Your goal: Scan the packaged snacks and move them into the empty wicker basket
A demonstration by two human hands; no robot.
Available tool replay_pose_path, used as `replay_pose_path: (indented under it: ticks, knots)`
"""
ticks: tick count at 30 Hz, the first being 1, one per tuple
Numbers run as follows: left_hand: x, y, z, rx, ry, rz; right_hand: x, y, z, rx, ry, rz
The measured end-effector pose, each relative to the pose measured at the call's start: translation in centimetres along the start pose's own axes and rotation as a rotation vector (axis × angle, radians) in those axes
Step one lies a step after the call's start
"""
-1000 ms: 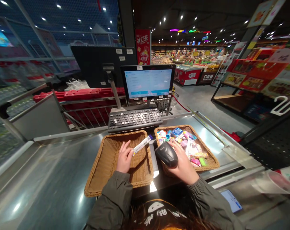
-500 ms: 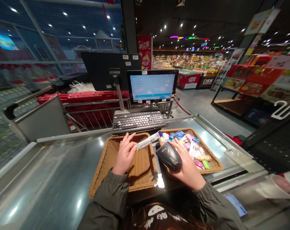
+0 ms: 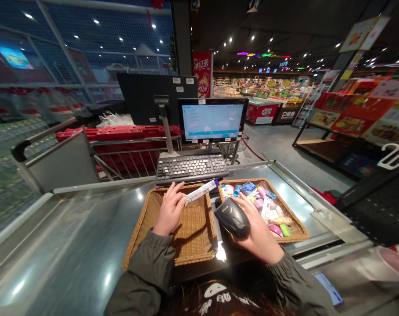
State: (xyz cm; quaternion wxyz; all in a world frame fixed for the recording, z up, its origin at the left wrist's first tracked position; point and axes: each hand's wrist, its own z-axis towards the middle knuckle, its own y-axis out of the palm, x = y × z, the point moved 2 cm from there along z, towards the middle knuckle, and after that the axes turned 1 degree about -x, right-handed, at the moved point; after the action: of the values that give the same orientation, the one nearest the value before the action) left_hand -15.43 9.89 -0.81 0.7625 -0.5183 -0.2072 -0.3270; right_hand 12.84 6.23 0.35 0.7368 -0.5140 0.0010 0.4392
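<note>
My left hand is above the left wicker basket, pinching one end of a long, narrow white package with a dark blue tip. The package slants up to the right over the basket, whose woven bottom shows below. In my right hand is a black handheld barcode scanner, its head angled up and left, between the two baskets. Beyond that hand, the right wicker basket holds several small colourful items, among them a blue packet and a white packet.
Behind the baskets are a black keyboard and a lit monitor. A metal counter extends to the left. At the lower right lie a phone and a pale cup. Red-boxed goods stand on a display.
The package has shifted slightly left and down with my left hand. My right hand keeps the scanner in nearly the same place. The whole view has shifted a little.
</note>
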Motion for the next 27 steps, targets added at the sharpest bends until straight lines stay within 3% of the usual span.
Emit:
replay_pose_path:
  ticks: [8, 16, 22, 27]
  knots:
    - [-2.0, -0.8, -0.2, -0.023, -0.04, 0.054, 0.1, 0.6, 0.0, -0.046, -0.002, 0.019]
    - [-5.7, -0.2, -1.4, -0.097, -0.249, 0.188, -0.6, 1.9, 0.4, -0.044, 0.0, 0.058]
    - [-8.3, 1.7, -1.5, -0.295, -0.366, 0.325, -1.0, 2.8, 0.7, -0.033, -0.005, 0.05]
    - [-10.0, 2.5, -1.0, -0.393, -0.406, 0.373, -1.3, 3.5, 0.7, -0.059, -0.001, 0.054]
